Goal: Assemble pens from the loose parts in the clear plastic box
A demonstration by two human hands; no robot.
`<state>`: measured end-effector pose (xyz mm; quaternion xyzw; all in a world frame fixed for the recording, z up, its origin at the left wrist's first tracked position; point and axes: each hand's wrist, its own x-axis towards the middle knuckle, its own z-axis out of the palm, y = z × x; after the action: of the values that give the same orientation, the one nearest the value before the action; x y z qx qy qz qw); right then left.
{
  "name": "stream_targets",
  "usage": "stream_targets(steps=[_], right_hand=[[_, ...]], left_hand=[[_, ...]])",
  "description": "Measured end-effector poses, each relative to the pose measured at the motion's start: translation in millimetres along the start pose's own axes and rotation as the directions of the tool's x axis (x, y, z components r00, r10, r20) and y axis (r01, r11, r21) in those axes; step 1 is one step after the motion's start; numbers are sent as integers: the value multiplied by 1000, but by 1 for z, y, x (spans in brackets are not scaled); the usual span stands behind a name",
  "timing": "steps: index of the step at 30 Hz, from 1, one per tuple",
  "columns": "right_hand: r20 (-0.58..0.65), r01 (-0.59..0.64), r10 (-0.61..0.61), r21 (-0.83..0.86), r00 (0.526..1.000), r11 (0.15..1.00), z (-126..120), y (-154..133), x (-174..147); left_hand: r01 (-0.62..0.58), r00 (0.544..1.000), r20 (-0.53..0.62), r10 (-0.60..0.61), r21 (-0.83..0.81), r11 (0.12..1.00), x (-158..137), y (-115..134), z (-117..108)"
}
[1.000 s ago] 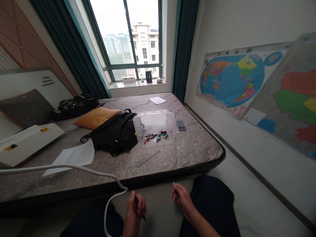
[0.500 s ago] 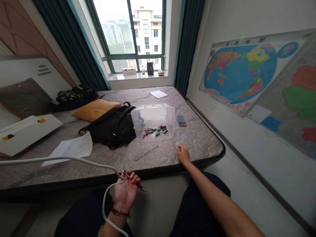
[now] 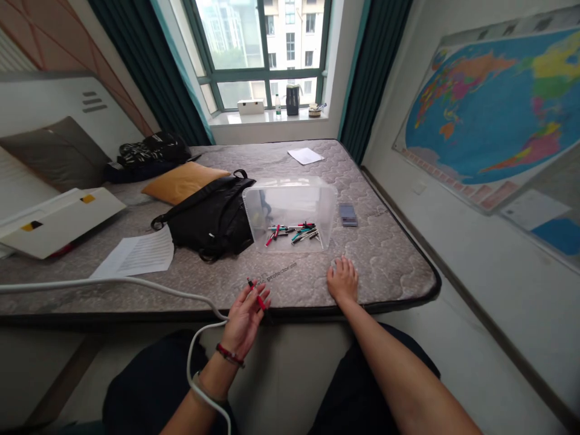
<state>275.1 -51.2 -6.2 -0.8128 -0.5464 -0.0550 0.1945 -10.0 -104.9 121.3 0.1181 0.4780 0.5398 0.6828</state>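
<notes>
My left hand (image 3: 243, 320) is palm up over the front edge of the mattress, its fingers round a red and black pen (image 3: 260, 300) that points up and left. Fingers spread, my right hand (image 3: 343, 281) lies palm down on the mattress and holds nothing. Beyond both hands, a clear plastic bin (image 3: 294, 202) rests on its side with the opening facing me. Inside it lie several loose pens (image 3: 281, 231) in red, black, teal and white.
A white cable (image 3: 149, 284) crosses the left side and runs past my left wrist. Left of the bin are a black backpack (image 3: 217, 226), a printed sheet (image 3: 140, 252) and a white box (image 3: 67, 217). To its right lies a small grey-blue flat item (image 3: 348, 215).
My left hand has moved up to the mattress edge, and the pen in it has turned. My right hand has opened from a curl to lie flat. The camera view has shifted.
</notes>
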Motion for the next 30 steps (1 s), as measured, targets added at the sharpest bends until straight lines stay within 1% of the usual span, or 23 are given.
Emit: stream_targets(steps=[2,4,5,6,8,11,13,14,16,17,19,21,24,27,28,30], right_hand=[[-3,-4,4,1,1000,1000,0,-1,0],[-6,-11,11,2,1000,1000,0,-1,0],[-7,-14,14,2,1000,1000,0,-1,0],[-8,-15,15,1,1000,1000,0,-1,0],[-6,-17,17,1,1000,1000,-1,-1,1],[-1,-18,18,2,1000,1000,-2,-2,1],[3,-19,19,2,1000,1000,-4,-2,1],[5,-20,20,1,1000,1000,-5,-2,1],[12,-22,22,-1,1000,1000,-7,-3,1],[17,-24,24,0,1000,1000,-7,-3,1],[24,-24,24,1,999,1000,-8,-4,1],[27,-23,23,1,999,1000,-9,-4,1],[26,-24,24,-1,999,1000,-9,-5,1],[23,-25,25,0,999,1000,-9,-5,1],[23,-26,26,0,999,1000,-9,-5,1],[25,-30,30,1,999,1000,-10,-5,2]], left_hand=[[-25,1000,-10,26,75,997,11,-3,2],[-115,993,25,112,204,972,28,-1,2],[-186,983,61,176,289,939,38,1,1],[-251,968,98,232,372,894,50,5,-1],[-348,937,174,302,508,788,76,14,-5],[-436,898,285,334,673,597,115,27,-11],[-483,871,339,356,721,496,136,35,-13],[-486,867,341,364,740,466,145,39,-13],[-458,874,319,367,793,401,158,45,-15],[-445,873,311,376,823,353,164,49,-17],[-435,857,321,403,871,230,171,54,-23],[-433,839,348,419,893,125,177,58,-33],[-416,835,361,416,908,46,184,62,-52],[-408,801,410,436,907,-103,191,65,-68],[-399,798,421,432,905,-144,193,67,-72],[-385,800,431,416,902,-195,197,70,-77]])
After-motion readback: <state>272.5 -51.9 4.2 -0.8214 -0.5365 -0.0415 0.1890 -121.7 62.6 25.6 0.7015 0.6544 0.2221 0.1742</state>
